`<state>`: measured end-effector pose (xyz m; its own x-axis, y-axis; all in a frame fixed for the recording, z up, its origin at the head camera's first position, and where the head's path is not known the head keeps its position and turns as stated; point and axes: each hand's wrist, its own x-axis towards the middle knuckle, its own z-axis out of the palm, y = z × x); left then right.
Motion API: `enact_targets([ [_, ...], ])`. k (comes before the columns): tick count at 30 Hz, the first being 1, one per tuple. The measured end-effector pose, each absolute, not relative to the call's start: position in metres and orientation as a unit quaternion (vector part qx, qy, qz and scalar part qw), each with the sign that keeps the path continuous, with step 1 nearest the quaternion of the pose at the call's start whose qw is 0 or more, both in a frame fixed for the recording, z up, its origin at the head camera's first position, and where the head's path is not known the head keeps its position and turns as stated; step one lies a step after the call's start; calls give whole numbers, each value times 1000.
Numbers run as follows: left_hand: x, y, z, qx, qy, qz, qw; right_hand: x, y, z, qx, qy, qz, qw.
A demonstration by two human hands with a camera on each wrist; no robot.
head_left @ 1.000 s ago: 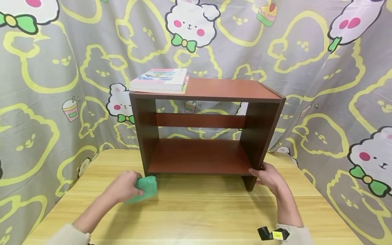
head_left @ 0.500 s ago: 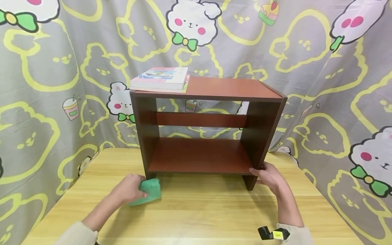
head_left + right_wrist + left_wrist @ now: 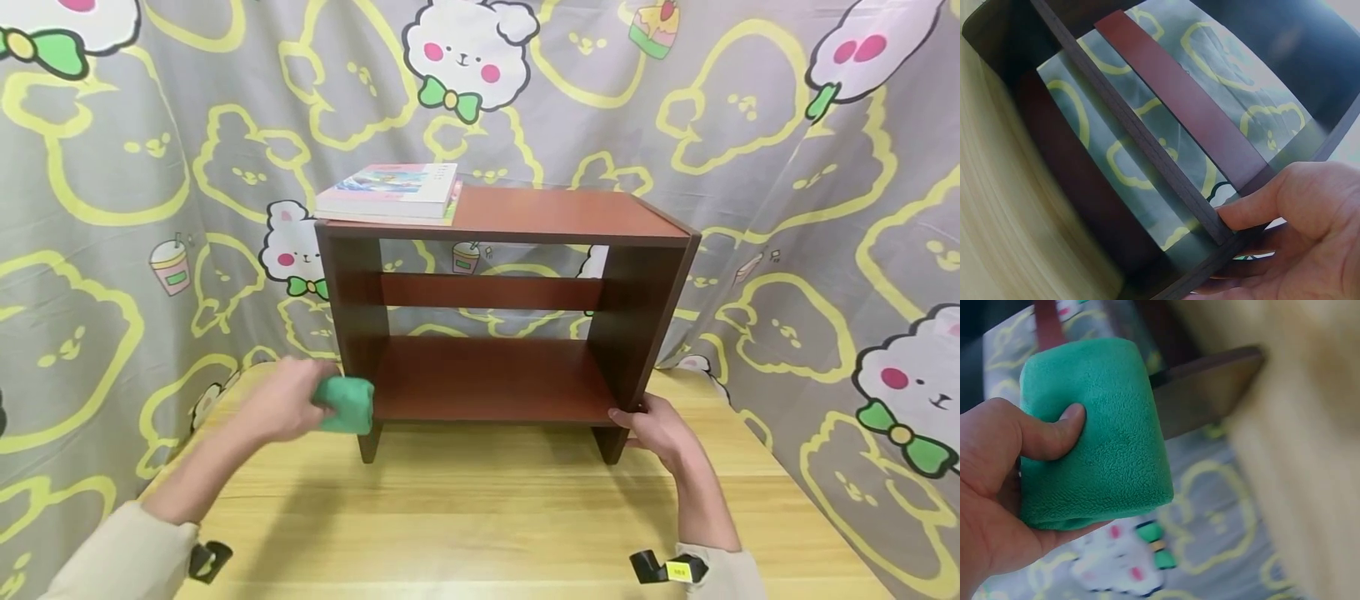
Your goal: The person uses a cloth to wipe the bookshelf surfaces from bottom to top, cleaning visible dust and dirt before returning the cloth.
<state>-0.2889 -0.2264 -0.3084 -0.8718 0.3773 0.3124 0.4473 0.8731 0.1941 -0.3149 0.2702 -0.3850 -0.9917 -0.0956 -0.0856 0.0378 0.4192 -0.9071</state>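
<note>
From farther back, the head camera is facing forward and down at the brown wooden shelf unit (image 3: 491, 292); the tilted wrist cameras are viewing its left and right sides closely, all sharing the grey cartoon-printed fabric curtain (image 3: 585, 108).

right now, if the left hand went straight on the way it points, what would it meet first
Probably the shelf's left side panel, with the green cloth gripped in the left hand leading; depth is unclear, so I can't tell whether the cloth already touches it.
</note>
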Motion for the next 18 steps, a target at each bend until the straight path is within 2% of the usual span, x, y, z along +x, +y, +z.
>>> enact_targets([
  [5,-282,-231,-252,-194,-961,-129,149,-316,268,-385,-16,842,-536,57],
  [10,-274,-233,-205,-172,-959,-119,190,-315,268,-385,-16,843,-535,58],
  [18,-268,-231,-156,-136,-929,-137,315,-313,270,-385,-11,843,-535,56],
])
